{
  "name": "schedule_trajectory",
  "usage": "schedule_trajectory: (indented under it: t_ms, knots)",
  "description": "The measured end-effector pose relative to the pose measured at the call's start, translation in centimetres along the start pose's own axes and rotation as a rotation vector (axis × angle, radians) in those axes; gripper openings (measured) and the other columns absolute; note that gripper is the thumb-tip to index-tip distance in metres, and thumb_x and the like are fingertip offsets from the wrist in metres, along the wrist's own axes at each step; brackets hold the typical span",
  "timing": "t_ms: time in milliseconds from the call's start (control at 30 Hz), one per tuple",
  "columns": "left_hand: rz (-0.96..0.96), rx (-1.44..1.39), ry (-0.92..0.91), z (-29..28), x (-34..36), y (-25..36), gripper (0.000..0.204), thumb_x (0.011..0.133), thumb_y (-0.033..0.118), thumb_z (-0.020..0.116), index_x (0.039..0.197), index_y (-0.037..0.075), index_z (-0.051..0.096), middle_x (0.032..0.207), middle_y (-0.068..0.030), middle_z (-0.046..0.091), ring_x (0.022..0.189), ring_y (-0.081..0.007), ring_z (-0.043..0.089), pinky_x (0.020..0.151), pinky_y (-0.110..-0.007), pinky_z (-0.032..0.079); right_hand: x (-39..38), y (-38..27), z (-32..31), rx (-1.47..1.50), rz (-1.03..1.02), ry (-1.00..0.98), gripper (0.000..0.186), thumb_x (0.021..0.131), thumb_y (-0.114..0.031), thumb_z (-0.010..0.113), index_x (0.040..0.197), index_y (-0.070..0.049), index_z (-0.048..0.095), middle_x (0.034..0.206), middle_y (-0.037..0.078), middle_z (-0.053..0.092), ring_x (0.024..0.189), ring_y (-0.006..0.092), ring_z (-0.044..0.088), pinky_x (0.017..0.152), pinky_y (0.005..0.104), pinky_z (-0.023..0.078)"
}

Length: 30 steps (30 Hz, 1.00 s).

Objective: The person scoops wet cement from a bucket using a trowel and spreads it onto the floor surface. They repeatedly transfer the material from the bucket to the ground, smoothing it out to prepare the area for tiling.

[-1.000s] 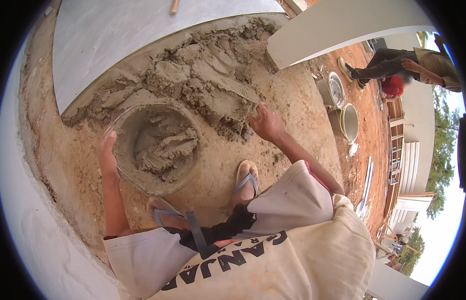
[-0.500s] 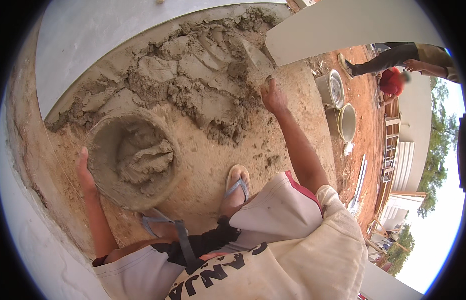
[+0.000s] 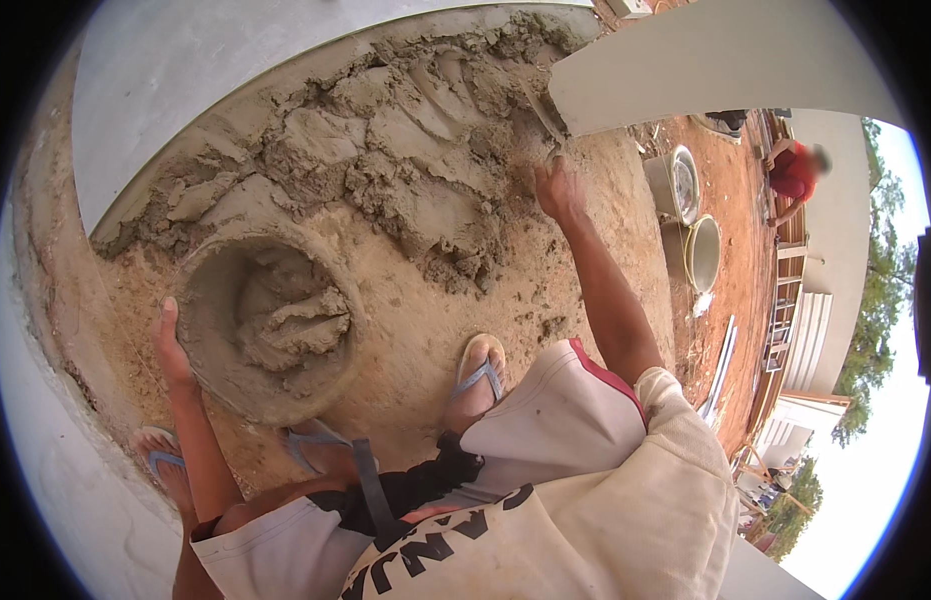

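Left hand (image 3: 171, 345) grips mortar-caked bucket (image 3: 265, 325) rim; right hand (image 3: 558, 188) holds trowel (image 3: 541, 112) in mortar pile (image 3: 385, 150).

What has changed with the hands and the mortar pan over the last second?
The right hand reached farther out, from the near edge of the grey wet mortar pile to its far end by the white wall, holding what looks like a trowel. The left hand stays on the rim of the round mortar-caked pan. Pan, mortar and sandalled feet are unchanged.
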<state>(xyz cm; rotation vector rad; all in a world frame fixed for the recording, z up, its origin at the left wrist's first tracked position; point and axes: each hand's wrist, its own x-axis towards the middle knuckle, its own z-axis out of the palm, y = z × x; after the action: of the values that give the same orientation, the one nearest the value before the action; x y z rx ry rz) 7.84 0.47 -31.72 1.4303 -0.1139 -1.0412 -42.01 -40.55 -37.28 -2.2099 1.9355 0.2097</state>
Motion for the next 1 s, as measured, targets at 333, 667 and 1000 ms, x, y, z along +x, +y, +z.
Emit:
schedule_trajectory:
  t_ms: [333,667,1000]
  knots:
    - [0.024,-0.003,0.028,-0.6,-0.5,0.1,0.04,0.101,0.03,0.051,0.119,-0.005,0.061,0.111,-0.0123,0.067,0.097,-0.0198,0.066,0.085,-0.031,0.052,-0.9,-3.6,-1.3,0.033,0.044,-0.025,0.051,0.101,-0.046,0.043,0.122,0.0,0.045,0.099,0.031,0.067,0.09,0.0457,0.067,0.079,0.0563,0.049]
    - [0.021,0.007,0.049,-0.4,-0.7,0.5,0.041,0.102,0.031,0.051,0.118,-0.006,0.061,0.11,-0.0124,0.067,0.095,-0.0198,0.066,0.084,-0.031,0.053,-2.0,-6.6,-3.1,0.054,-0.002,-0.052,0.047,0.099,-0.042,0.047,0.117,0.001,0.047,0.102,0.031,0.067,0.096,0.0466,0.066,0.084,0.0543,0.051]
    - [0.019,0.016,0.015,1.3,-1.0,1.0,0.043,0.102,0.032,0.052,0.119,-0.007,0.06,0.11,-0.0132,0.067,0.094,-0.0205,0.067,0.083,-0.032,0.053,0.1,-7.2,-3.3,0.025,-0.038,0.0,0.051,0.101,-0.045,0.045,0.119,0.003,0.044,0.1,0.033,0.066,0.091,0.0467,0.066,0.079,0.0538,0.051]
